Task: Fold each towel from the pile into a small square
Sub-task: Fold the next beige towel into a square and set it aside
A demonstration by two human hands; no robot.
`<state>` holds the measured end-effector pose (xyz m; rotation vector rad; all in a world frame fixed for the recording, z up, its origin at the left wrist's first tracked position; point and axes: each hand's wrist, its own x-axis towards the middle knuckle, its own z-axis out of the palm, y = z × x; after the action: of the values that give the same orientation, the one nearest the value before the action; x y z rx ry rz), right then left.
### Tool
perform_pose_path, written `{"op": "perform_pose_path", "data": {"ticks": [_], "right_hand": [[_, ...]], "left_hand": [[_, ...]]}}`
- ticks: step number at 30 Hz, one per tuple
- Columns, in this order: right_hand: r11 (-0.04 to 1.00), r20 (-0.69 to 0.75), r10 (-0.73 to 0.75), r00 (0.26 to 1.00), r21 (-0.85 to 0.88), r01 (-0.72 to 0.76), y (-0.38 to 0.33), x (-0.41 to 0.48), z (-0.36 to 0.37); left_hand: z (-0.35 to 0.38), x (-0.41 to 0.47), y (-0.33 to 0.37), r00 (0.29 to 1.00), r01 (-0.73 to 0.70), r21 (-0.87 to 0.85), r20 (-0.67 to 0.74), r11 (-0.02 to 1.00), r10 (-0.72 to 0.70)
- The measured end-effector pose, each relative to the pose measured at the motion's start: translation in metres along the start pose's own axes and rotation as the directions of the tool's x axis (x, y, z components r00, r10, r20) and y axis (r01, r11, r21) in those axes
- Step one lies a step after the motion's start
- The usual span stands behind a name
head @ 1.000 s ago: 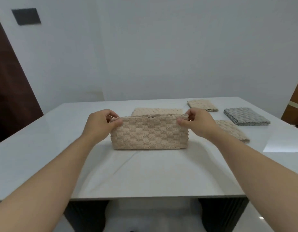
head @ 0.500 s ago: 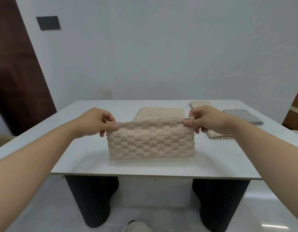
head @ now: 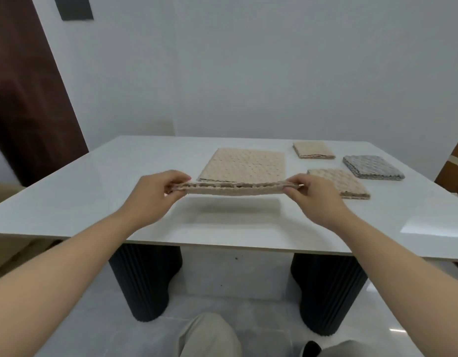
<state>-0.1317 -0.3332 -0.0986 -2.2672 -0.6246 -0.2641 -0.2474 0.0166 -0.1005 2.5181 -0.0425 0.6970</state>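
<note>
The held beige towel (head: 235, 189) hung half a second ago as an upright panel, its chequered face toward the camera. It now lies level and is seen edge-on, stretched in the air above the near part of the white table (head: 107, 202) and casting a rectangular shadow on it. The left hand (head: 156, 194) pinches its left end and the right hand (head: 315, 194) its right end, thumbs on top and fingers curled under. The towel sags slightly in the middle.

The cloth is thick and nubbly, and the doubled layers show along the near edge. Just behind it a flat beige towel (head: 246, 164) with the same raised weave lies spread out square; whether more lie beneath it cannot be told. To the right are three folded squares: a beige one (head: 343, 182) close to the right hand, a grey one (head: 373, 167) beyond it, and a smaller beige one (head: 313, 150) farthest back.

The tabletop is glossy and thin-edged, on dark fluted legs (head: 145, 282). Its left half and the front strip beneath the towel are bare.
</note>
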Motion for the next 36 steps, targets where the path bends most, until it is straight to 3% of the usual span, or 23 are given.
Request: {"op": "perform_pose_path", "data": {"ticks": [6, 13, 17, 20, 24, 28, 36], "right_hand": [[0.982, 0.127, -0.096, 0.987, -0.151, 0.115, 0.033, -0.041, 0.032], [0.867, 0.136, -0.213, 0.968, -0.431, 0.251, 0.044, -0.053, 0.042], [0.839, -0.031, -0.264, 0.964, -0.501, 0.214, 0.034, -0.05, 0.044], [0.872, -0.148, -0.344, 0.927, -0.417, 0.257, 0.008, -0.029, 0.058], [0.925, 0.105, -0.168, 0.98, -0.328, 0.193, -0.037, 0.01, 0.09], [0.941, 0.324, 0.015, 0.946, -0.325, 0.096, -0.042, 0.026, 0.119], [0.885, 0.379, 0.04, 0.924, -0.443, 0.143, -0.02, 0.021, 0.136]], "left_hand": [[0.041, -0.047, -0.021, 0.99, 0.093, 0.022, 0.1, 0.995, -0.095], [0.042, -0.053, -0.023, 0.991, 0.007, 0.218, 0.132, 0.976, -0.036], [0.038, -0.049, -0.006, 0.999, 0.021, 0.305, 0.026, 0.952, -0.03], [0.047, -0.026, 0.023, 0.999, 0.027, 0.266, -0.047, 0.963, -0.015], [0.083, 0.018, 0.049, 0.986, -0.032, 0.328, 0.167, 0.944, -0.025], [0.116, 0.032, 0.046, 0.934, 0.03, 0.313, 0.33, 0.949, -0.138], [0.133, 0.027, 0.026, 0.89, -0.004, 0.42, 0.415, 0.908, -0.188]]}}
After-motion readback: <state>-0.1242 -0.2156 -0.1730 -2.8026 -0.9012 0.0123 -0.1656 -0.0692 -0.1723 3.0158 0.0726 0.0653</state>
